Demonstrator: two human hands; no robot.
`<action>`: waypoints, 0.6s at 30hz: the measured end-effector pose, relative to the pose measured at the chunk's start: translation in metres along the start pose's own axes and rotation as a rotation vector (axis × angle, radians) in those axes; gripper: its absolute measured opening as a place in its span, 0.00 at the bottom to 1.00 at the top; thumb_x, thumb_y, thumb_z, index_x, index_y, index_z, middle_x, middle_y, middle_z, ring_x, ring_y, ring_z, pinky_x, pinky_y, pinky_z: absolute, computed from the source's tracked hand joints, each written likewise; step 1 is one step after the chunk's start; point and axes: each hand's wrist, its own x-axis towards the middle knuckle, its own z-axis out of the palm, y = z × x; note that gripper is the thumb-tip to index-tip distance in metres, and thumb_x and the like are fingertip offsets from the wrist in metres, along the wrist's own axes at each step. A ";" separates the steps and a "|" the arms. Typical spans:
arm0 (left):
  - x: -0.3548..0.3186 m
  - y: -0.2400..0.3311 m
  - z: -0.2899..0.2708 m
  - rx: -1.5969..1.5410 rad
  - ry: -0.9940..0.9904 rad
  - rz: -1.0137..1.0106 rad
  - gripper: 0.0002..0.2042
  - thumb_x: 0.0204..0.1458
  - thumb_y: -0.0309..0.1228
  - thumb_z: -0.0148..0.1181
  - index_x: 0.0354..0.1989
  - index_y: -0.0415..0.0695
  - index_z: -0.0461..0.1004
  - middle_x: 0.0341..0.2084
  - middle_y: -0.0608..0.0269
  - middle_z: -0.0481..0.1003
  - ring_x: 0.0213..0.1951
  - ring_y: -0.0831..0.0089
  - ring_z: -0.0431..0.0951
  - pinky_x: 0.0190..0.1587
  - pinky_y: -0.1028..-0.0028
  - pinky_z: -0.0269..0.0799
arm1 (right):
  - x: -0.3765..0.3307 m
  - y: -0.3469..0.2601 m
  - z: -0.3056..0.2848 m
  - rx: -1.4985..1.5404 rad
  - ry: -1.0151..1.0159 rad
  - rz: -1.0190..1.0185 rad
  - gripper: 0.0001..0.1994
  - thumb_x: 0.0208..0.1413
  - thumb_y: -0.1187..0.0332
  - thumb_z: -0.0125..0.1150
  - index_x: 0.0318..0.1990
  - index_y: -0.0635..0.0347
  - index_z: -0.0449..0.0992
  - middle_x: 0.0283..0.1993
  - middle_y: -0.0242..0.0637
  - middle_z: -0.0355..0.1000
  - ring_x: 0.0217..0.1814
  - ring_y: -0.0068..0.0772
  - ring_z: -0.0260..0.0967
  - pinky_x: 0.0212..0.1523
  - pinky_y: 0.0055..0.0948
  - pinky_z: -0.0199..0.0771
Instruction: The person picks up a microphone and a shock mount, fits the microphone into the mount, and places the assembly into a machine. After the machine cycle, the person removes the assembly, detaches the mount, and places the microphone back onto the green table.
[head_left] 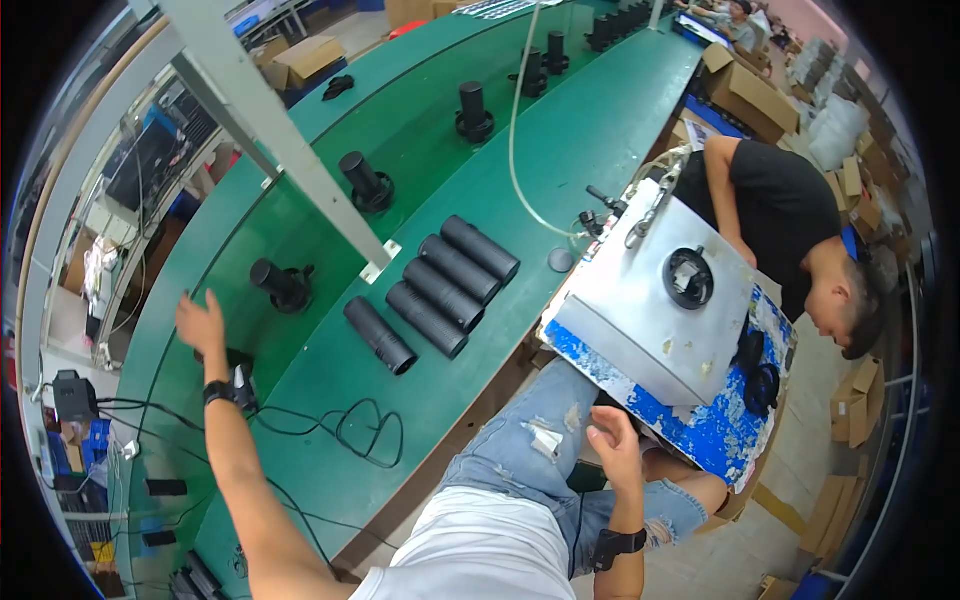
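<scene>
My left hand (203, 326) is stretched out over the green bench (330, 440) with fingers apart and nothing in it. It hovers just below a black cylindrical part on a round base (280, 283). My right hand (612, 440) rests open near my knee, beside the blue-edged grey metal box (640, 330). Several black tubes (440, 285) lie side by side on the bench, with one more tube (380, 335) apart to their left.
More black parts on bases (366, 183) stand along the curved conveyor. A grey post (270, 130) slants across it. Black cables (360, 432) trail near the bench edge. Another person in a black shirt (790, 230) leans over the box. Cardboard cartons (750, 95) stand behind.
</scene>
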 end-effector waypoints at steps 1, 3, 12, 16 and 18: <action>-0.006 0.010 -0.017 0.073 -0.170 -0.059 0.32 0.53 0.57 0.51 0.56 0.42 0.66 0.51 0.46 0.70 0.54 0.49 0.69 0.55 0.58 0.64 | -0.002 0.012 -0.006 -0.012 0.039 -0.038 0.19 0.52 0.72 0.63 0.52 0.62 0.69 0.53 0.40 0.69 0.58 0.35 0.65 0.55 0.33 0.67; -0.012 -0.088 0.010 0.111 -0.415 -0.075 0.33 0.53 0.60 0.48 0.57 0.45 0.67 0.55 0.44 0.66 0.58 0.48 0.65 0.56 0.52 0.62 | 0.004 0.018 0.002 0.024 -0.003 -0.042 0.19 0.52 0.72 0.63 0.51 0.63 0.69 0.53 0.40 0.69 0.57 0.36 0.66 0.54 0.33 0.68; -0.032 -0.045 -0.050 0.146 -0.185 0.170 0.13 0.57 0.40 0.51 0.38 0.44 0.77 0.49 0.51 0.68 0.46 0.48 0.70 0.45 0.55 0.73 | 0.007 0.031 0.006 -0.032 -0.013 -0.099 0.17 0.54 0.72 0.62 0.51 0.63 0.69 0.52 0.38 0.69 0.56 0.32 0.66 0.50 0.29 0.72; -0.005 0.029 -0.112 -0.307 -0.133 0.478 0.11 0.56 0.34 0.54 0.31 0.38 0.77 0.41 0.53 0.72 0.40 0.53 0.73 0.39 0.62 0.71 | 0.019 0.010 0.009 -0.021 -0.032 -0.169 0.18 0.54 0.72 0.62 0.52 0.63 0.69 0.51 0.36 0.70 0.56 0.30 0.67 0.50 0.29 0.71; -0.031 0.109 -0.181 -0.827 -0.372 0.660 0.11 0.55 0.30 0.54 0.26 0.35 0.75 0.35 0.55 0.72 0.37 0.59 0.73 0.38 0.66 0.69 | 0.023 -0.020 0.016 -0.022 -0.054 -0.230 0.18 0.55 0.71 0.62 0.52 0.63 0.69 0.52 0.36 0.70 0.57 0.29 0.67 0.53 0.30 0.70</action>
